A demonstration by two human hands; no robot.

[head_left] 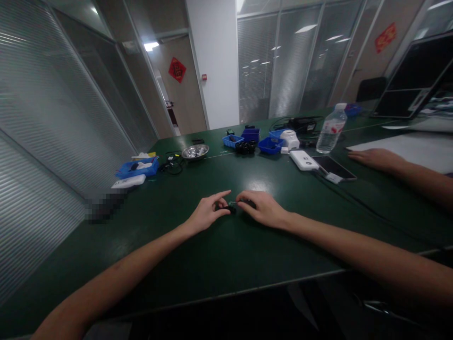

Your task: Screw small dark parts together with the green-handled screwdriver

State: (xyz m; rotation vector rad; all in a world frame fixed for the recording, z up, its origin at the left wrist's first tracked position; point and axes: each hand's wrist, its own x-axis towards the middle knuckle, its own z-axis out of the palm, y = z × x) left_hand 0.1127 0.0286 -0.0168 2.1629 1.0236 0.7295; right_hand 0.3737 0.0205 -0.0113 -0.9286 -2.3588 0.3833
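Note:
Low over the green table (198, 264), my two hands meet around a small black part (231, 208). My left hand (205, 213) has its thumb and curled fingers closed about that part, while its index finger points out straight. A little greenish piece shows at the part's top. From the right, my right hand (264, 208) pinches thumb and index finger together beside it. A thin pale line runs from that pinch toward the part; what exactly the fingertips hold is too small to make out.
At the left are a blue tray (148, 169), a white device (129, 182) and cables. A metal bowl (195, 151) and blue bins (271, 146) stand farther back. To the right are a power bank (303, 160), a phone (334, 168), a water bottle (331, 130) and another person's hand (377, 159).

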